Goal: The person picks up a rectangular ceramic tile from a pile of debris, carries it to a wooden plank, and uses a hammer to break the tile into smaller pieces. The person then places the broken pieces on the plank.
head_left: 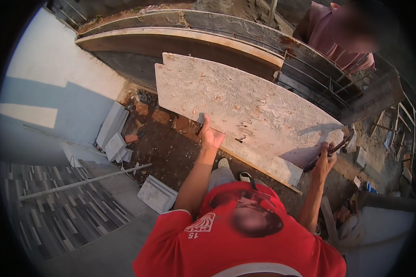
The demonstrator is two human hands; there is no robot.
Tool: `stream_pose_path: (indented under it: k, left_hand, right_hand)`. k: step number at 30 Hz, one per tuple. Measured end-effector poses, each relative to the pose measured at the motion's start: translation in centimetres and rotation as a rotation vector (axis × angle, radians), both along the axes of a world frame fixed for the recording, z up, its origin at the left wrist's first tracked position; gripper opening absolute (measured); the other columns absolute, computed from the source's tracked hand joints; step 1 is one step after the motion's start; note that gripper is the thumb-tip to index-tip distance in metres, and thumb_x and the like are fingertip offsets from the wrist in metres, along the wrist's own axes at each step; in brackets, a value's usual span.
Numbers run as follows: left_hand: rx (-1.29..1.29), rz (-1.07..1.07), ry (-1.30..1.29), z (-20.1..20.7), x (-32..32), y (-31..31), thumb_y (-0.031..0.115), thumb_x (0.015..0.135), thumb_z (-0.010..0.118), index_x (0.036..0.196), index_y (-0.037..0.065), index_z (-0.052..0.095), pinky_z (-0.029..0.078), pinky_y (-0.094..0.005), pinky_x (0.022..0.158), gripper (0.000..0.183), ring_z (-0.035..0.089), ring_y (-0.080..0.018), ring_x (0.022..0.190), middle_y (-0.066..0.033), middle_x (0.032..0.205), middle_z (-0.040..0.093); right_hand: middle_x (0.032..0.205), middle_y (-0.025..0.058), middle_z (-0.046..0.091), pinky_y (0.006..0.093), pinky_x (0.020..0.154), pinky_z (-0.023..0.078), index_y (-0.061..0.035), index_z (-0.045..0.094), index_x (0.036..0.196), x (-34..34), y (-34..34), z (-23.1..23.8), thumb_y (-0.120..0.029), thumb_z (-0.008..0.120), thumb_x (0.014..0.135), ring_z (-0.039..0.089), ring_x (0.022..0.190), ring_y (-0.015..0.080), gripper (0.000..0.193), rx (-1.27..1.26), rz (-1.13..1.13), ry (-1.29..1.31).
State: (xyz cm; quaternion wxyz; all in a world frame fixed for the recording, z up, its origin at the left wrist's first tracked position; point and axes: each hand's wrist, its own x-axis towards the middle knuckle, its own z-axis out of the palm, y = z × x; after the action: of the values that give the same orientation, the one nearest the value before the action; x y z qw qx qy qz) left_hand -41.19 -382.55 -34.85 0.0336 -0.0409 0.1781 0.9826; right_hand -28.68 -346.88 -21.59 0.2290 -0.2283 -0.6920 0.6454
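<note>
A large, rough plywood board with a chipped, pale face is held tilted in front of me. My left hand is closed on its lower edge, thumb against the face and the other fingers hidden behind. At the board's right end, my right hand is wrapped round a dark, slender hand tool whose exact kind I cannot make out. That hand is close against the board; whether it also grips the board is hidden. Along the board's lower side runs a pale strip with a wooden edge.
Behind the board stands curved formwork with steel bars at its right. A person in a pink shirt is at the far right. White blocks, broken bricks and a long pole lie at the left, by a white wall.
</note>
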Motion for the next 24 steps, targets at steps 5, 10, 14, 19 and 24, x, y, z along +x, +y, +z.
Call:
stream_pose_path:
  k: [5,10,14,19,24]
  left_hand:
    - [-0.739,-0.673,-0.401,1.4,-0.7,-7.3,0.044,0.096,0.069,0.144,0.002,0.046,0.048,-0.0493,0.107,0.068,0.055,-0.0331,0.128,-0.0222,0.137,0.056]
    - [-0.941,-0.441,-0.113,10.5,-3.8,-8.9,0.039,0.097,0.071,0.129,-0.005,0.054,0.061,-0.0418,0.086,0.057,0.066,-0.0291,0.109,-0.0215,0.117,0.064]
    - [-0.522,-0.219,-0.034,17.9,-11.5,-2.3,0.035,0.096,0.072,0.142,-0.007,0.035,0.055,-0.0474,0.100,0.073,0.052,-0.0373,0.126,-0.0281,0.135,0.044]
    - [-0.356,-0.172,-0.147,21.1,-14.2,2.8,0.027,0.098,0.070,0.157,-0.003,0.021,0.049,-0.0577,0.107,0.083,0.024,-0.0494,0.146,-0.0332,0.158,0.016]
    - [-0.417,-0.145,-0.188,21.8,-14.5,3.6,0.021,0.096,0.072,0.149,-0.004,0.042,0.050,-0.0562,0.107,0.066,0.026,-0.0461,0.146,-0.0202,0.162,0.024]
  right_hand:
    - [0.089,-0.0031,0.051,0.0273,0.077,0.038,0.0017,0.063,0.108,0.4,-5.6,0.9,-0.038,0.070,0.098,0.045,0.083,0.0099,0.041,0.184,-0.165,0.048]
    - [0.099,0.0020,0.063,0.0294,0.084,0.044,0.0072,0.064,0.116,3.0,-7.0,2.2,-0.035,0.069,0.099,0.055,0.092,0.0129,0.045,0.363,-0.220,-0.070]
    - [0.099,0.0100,0.070,0.0320,0.085,0.049,0.0054,0.065,0.122,4.7,-6.7,0.4,-0.026,0.068,0.099,0.063,0.091,0.0172,0.039,0.575,-0.157,-0.194]
    - [0.102,0.0182,0.074,0.0361,0.084,0.053,-0.0006,0.067,0.125,5.8,-7.6,-2.1,-0.023,0.064,0.100,0.072,0.095,0.0241,0.033,0.814,-0.115,-0.259]
    - [0.111,0.0217,0.073,0.0386,0.089,0.054,-0.0001,0.069,0.122,7.3,-7.9,-2.6,-0.012,0.066,0.096,0.072,0.104,0.0340,0.029,0.755,-0.120,-0.345]
